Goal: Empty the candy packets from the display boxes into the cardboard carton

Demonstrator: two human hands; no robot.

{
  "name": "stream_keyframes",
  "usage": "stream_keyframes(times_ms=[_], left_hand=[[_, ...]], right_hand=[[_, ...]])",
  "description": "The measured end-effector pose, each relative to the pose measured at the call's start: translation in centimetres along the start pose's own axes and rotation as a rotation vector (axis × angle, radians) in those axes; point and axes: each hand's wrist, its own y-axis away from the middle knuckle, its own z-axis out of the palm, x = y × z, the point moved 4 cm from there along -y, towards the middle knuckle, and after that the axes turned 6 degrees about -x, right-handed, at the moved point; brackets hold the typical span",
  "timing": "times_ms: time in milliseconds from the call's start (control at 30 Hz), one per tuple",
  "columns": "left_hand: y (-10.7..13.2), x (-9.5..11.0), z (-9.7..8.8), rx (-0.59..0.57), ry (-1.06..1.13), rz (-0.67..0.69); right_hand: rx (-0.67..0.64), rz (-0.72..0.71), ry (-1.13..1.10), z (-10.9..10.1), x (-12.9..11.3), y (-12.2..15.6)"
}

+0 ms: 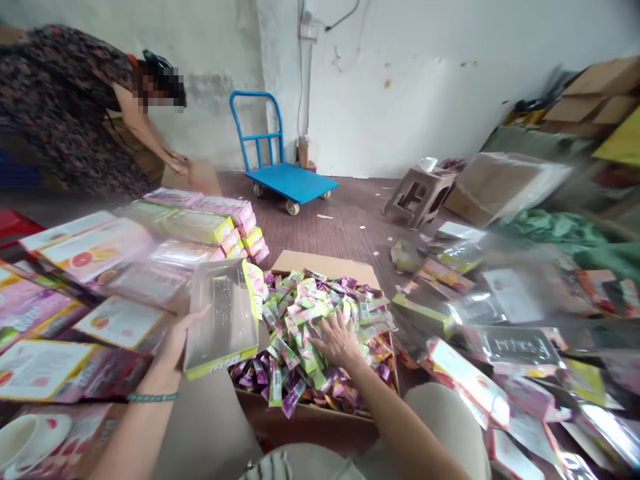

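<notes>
In the cardboard box (pixel 320 265) in front, the right hand (pixel 339 341) lies flat on a heap of small packets (pixel 310 320), fingers spread wide. Just beside it, the left hand (pixel 176 343) grips a clear empty tray box (pixel 223 313) tipped over the box's left edge. Pink boxes (pixel 200 223) are stacked behind. Far off, another person bends near a blue cart (pixel 287 177).

A dark wooden floor (pixel 345 230) carried everything. Directly on it stood an open cardboard box (pixel 320 267) full of small sachets, stacks of pink and yellow packets (pixel 200 223) to the left, loose flat packets (pixel 465 300) to the right, a blue trolley (pixel 287 180) and a small stool (pixel 420 193) near the wall.
</notes>
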Motion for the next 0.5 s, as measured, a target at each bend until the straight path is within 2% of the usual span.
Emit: stream_keyframes(times_ms=[67,167,267,333,400,500], left_hand=[[0.7,-0.5,0.6,0.01,0.062,-0.071],[1.8,-0.6,1.6,0.024,0.182,-0.102],[2.7,-0.7,2.6,-0.009,0.304,-0.085],[3.1,-1.2,3.3,-0.05,0.351,-0.078],[3.2,-2.2,3.9,-0.07,0.382,-0.084],[3.0,-4.5,5.0,-0.117,0.381,-0.129]], right_hand=[[0.009,0.018,0.019,0.4,0.9,0.7],[-0.019,0.025,-0.021,0.2,1.0,0.6],[-0.089,0.042,-0.111,-1.2,-0.1,0.6],[-0.091,0.039,-0.18,-2.6,-1.4,1.4],[0.014,0.031,-0.314,-4.1,-2.9,2.6],[0.221,-0.011,-0.749,-6.4,-5.1,5.2]])
